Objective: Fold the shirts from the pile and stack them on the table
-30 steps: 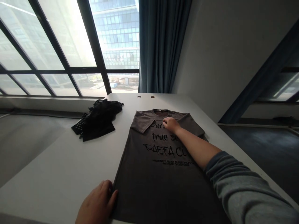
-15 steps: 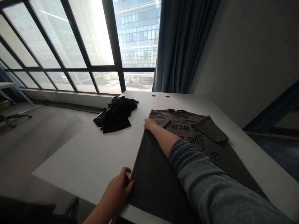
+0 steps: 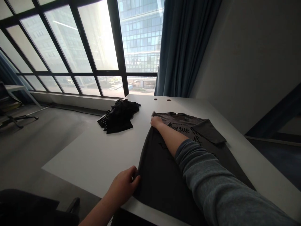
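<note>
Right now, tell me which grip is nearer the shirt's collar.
Right. The right grip holds the edge of the shirt left of the collar; the left grip holds that edge farther down, near the hem.

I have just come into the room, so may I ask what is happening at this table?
A person is handling a dark gray T-shirt that lies front side up on a white table. The left hand pinches its left side edge near the hem, while the right hand reaches across the shirt and grips the same side near the shoulder. Farther left on the table, a heap of black clothing lies apart from both hands.
</note>
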Demonstrator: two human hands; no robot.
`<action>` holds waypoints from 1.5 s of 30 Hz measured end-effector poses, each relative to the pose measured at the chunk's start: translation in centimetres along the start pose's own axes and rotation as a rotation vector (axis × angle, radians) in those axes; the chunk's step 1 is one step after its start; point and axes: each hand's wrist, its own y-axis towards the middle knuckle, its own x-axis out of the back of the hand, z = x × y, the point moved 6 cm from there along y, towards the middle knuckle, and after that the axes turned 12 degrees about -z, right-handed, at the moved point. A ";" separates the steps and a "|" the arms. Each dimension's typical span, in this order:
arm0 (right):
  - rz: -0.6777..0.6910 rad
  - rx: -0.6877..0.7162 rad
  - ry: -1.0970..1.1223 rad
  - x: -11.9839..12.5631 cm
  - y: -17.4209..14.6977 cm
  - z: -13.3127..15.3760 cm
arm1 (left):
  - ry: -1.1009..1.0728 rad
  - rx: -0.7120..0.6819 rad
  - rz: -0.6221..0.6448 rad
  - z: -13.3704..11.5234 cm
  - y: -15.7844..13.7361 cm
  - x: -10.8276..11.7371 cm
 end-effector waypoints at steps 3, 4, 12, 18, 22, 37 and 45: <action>-0.029 -0.019 0.003 1.6 -0.4 -2.1 | -0.040 -0.051 -0.030 -2.2 -0.2 0.3; -0.038 -0.026 0.006 2.1 -0.6 -2.9 | -0.051 -0.073 -0.037 -3.1 -0.3 0.4; -0.127 -0.124 0.021 5.0 -2.8 -11.4 | -0.067 -0.262 0.044 -10.5 -1.1 -0.6; -0.137 -0.198 0.009 5.1 -5.0 -17.1 | 0.064 -0.398 0.143 -14.2 -1.9 -2.9; -0.081 -0.219 0.004 3.4 -6.5 -18.8 | 0.147 -0.458 0.244 -15.6 -2.6 -5.0; -0.183 -0.149 -0.028 0.4 -10.3 -18.6 | 0.109 -0.853 0.148 -14.7 -1.2 -10.8; -0.226 -0.102 -0.006 -0.2 -11.1 -18.6 | 0.154 -0.953 0.184 -11.7 -1.1 -13.9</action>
